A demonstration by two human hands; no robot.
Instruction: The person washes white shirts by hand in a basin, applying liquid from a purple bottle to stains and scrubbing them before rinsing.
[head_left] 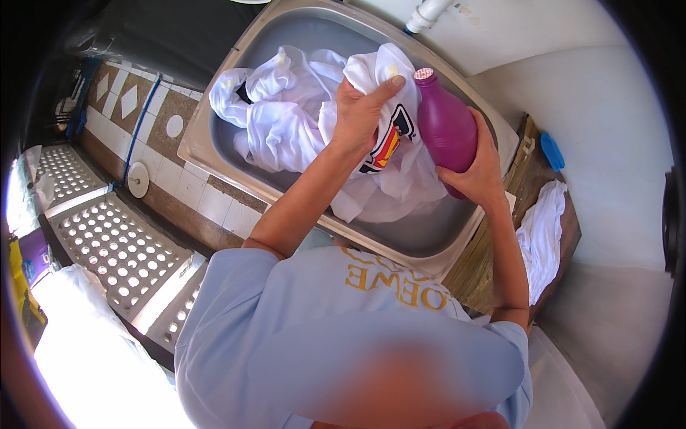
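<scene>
My left hand [359, 113] grips a bunched part of a wet white garment [286, 114], its thumb pressed over a raised fold. A dark, red and yellow print shows just under that hand. The rest of the fabric lies crumpled in a grey basin [429, 239] with a beige rim. In my right hand [484, 166] is a purple plastic bottle [444, 114], its fingers wrapped round the lower body. The bottle's pale, speckled top points up and a little left, close beside the raised fabric. I cannot tell whether liquid is coming out.
To the right of the basin, a wooden board [475, 275] bears a white cloth [544, 232] and a blue plastic item [552, 151]. A white pipe [429, 13] stands behind. At left are a perforated grey panel [118, 247], a blue hose [144, 118] and a patterned tiled floor.
</scene>
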